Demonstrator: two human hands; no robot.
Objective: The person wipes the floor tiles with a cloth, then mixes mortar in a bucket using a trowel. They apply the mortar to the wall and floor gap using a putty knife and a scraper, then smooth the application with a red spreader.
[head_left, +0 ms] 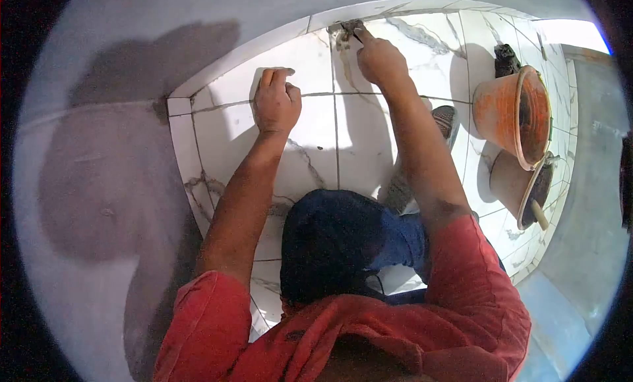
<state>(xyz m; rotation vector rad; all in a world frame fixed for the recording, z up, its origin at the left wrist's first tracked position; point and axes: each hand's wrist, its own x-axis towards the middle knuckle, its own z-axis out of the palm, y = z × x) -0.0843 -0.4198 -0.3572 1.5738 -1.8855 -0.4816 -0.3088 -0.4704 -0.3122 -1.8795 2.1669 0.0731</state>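
My right hand [382, 60] is closed, its index finger pointing along a thin dark tool [358, 35] that is mostly hidden by the fingers. The tool's tip meets a patch of wet-looking grey mortar [345, 30] where a floor joint reaches the skirting tile. Grey smears run down the tile just below that patch. Farther left, my left hand [277, 104] rests on a white marbled floor tile [300, 62], fingers loosely bent and a little apart, with nothing visible in them.
On the right stand an orange bucket [498, 112] and a second bucket [508, 177] with a light handle [540, 214] sticking out. A dark lump [506, 60] lies behind them. My shoe [446, 121] is between my right arm and the buckets. A grey wall [99, 164] rises at left.
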